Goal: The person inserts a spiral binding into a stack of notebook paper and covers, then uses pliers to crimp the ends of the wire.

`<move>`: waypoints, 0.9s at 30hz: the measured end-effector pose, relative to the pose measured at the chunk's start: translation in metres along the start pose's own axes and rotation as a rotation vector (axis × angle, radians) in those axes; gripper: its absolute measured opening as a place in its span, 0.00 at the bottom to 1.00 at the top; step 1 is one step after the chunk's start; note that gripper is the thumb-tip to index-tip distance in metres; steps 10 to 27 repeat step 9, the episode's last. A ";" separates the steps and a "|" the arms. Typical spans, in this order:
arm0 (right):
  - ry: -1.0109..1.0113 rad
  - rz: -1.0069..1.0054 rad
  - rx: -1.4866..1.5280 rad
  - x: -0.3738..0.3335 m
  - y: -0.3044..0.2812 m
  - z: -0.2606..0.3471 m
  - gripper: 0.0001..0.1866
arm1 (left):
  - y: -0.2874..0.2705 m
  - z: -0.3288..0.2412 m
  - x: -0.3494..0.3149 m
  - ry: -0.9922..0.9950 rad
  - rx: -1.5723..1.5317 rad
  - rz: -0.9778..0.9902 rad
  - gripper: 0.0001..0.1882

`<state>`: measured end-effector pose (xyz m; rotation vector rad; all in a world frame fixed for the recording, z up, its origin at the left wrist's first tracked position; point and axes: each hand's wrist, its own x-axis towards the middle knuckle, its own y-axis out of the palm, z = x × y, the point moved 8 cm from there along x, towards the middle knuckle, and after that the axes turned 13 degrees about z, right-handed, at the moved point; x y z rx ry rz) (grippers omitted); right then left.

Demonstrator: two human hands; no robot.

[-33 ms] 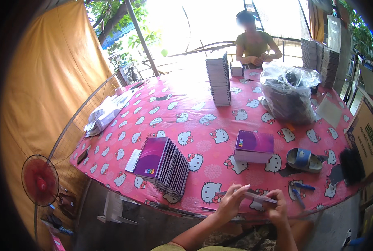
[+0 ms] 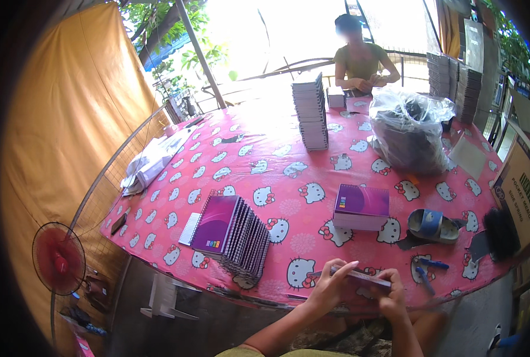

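Note:
At the near edge of the table, my left hand [image 2: 329,285] and my right hand [image 2: 391,291] hold a small notebook [image 2: 366,279] between them. I see it almost edge-on and tilted. My left fingers grip its left end, and my right thumb and fingers close on its right end. Left of my hands stands a tall stack of purple spiral notebooks [image 2: 217,223], the coils facing right. Just beyond my hands lies a shorter pile of purple notebooks [image 2: 363,202]. To the right of my right hand is a blue pair of pliers [image 2: 433,263].
The pink patterned tablecloth [image 2: 294,223] carries a blue slipper [image 2: 432,226], a clear plastic bag of dark material [image 2: 409,134], a tall notebook stack [image 2: 310,116] and white cloth or paper [image 2: 152,160]. A person [image 2: 363,62] works across the table. A cardboard box [image 2: 523,184] borders the right; a red fan [image 2: 58,257] stands left.
The notebook in my hands has tilted, so more of its dark purple side shows. My hands have barely shifted; the stacks are where they were.

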<state>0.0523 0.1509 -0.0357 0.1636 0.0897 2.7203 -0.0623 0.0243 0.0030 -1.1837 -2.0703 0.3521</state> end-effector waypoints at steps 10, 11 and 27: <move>-0.030 -0.014 -0.138 0.009 0.003 -0.022 0.16 | 0.014 0.012 -0.010 -0.132 0.001 0.114 0.37; -0.030 -0.014 -0.138 0.009 0.003 -0.022 0.16 | 0.014 0.012 -0.010 -0.132 0.001 0.114 0.37; -0.030 -0.014 -0.138 0.009 0.003 -0.022 0.16 | 0.014 0.012 -0.010 -0.132 0.001 0.114 0.37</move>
